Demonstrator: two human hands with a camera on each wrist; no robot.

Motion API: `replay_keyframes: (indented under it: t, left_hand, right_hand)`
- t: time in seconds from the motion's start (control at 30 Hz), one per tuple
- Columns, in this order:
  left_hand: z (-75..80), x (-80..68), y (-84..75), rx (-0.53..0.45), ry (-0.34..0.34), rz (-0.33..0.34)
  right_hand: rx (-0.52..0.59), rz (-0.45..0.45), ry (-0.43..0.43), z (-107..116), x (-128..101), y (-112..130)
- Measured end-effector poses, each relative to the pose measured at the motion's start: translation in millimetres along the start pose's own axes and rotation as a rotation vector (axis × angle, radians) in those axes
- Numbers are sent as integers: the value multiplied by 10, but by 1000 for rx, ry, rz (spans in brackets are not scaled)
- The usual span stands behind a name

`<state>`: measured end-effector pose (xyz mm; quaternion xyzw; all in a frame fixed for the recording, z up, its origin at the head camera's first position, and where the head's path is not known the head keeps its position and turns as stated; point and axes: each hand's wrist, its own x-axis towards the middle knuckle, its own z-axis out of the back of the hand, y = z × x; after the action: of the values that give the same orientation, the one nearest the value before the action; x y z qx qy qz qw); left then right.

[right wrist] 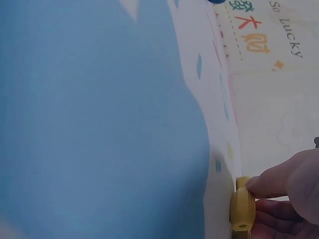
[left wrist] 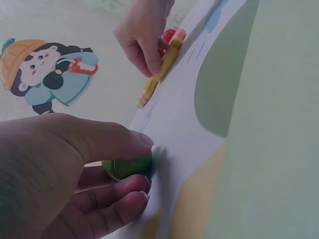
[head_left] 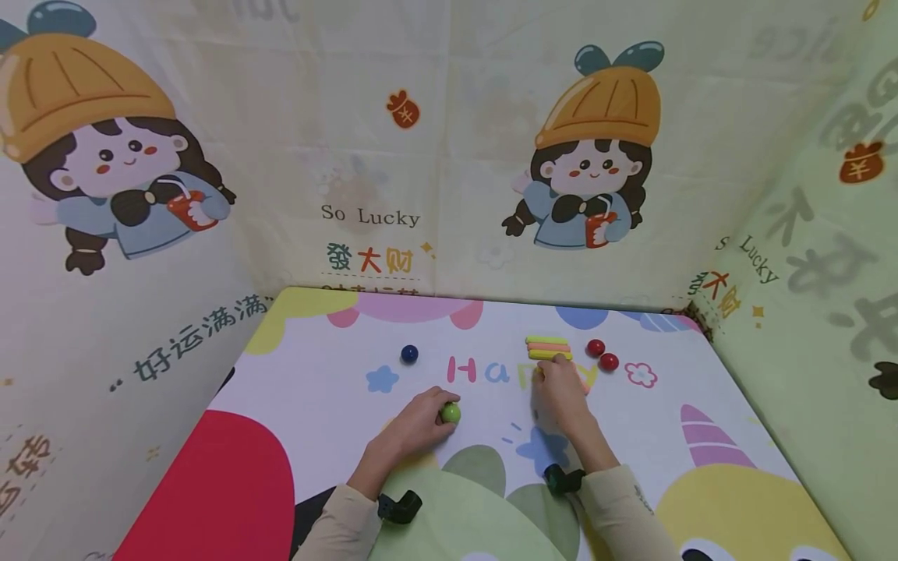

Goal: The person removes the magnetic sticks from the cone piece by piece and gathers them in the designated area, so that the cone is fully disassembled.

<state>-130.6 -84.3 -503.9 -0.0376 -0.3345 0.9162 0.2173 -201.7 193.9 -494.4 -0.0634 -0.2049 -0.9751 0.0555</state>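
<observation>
Left hand point(head_left: 415, 425) lower centre of the head view, fingers curled round a green ball point(head_left: 451, 413) that sits on the table point(head_left: 330, 366); left wrist view shows thumb on top and fingers under the ball point(left wrist: 130, 166), so a firm pinch. Right hand point(head_left: 559, 393) centre-right, fingertips on the nearest yellow stick point(head_left: 549, 355); right wrist view shows thumb and fingers pinching a yellow stick point(right wrist: 242, 211) at its end.

Largest to smallest: table with cartoon print fills the lower frame. Sticks stack point(head_left: 548, 347) upper centre-right, three flat side by side: green, orange, yellow. Two red balls point(head_left: 602, 354) just right of the stack, touching or nearly. Blue ball point(head_left: 410, 354) alone, upper centre-left, well apart.

Progress, as a guess: sticks look mostly lined up, last one being set; red balls grouped; green and blue balls not yet placed
</observation>
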Motion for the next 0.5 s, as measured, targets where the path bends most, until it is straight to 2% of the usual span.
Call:
replay_keyframes:
  t: [0.17, 0.33, 0.5]
  left_hand:
    - [4, 16, 52, -81, -56, 82]
    - [34, 32, 155, -69, -136, 106]
    - [67, 41, 266, -41, -252, 124]
  right_hand:
    - [-36, -31, -18, 14, 28, -9]
    - [-54, -63, -11, 30, 44, -35]
    - [-51, -34, -45, 26, 54, -87]
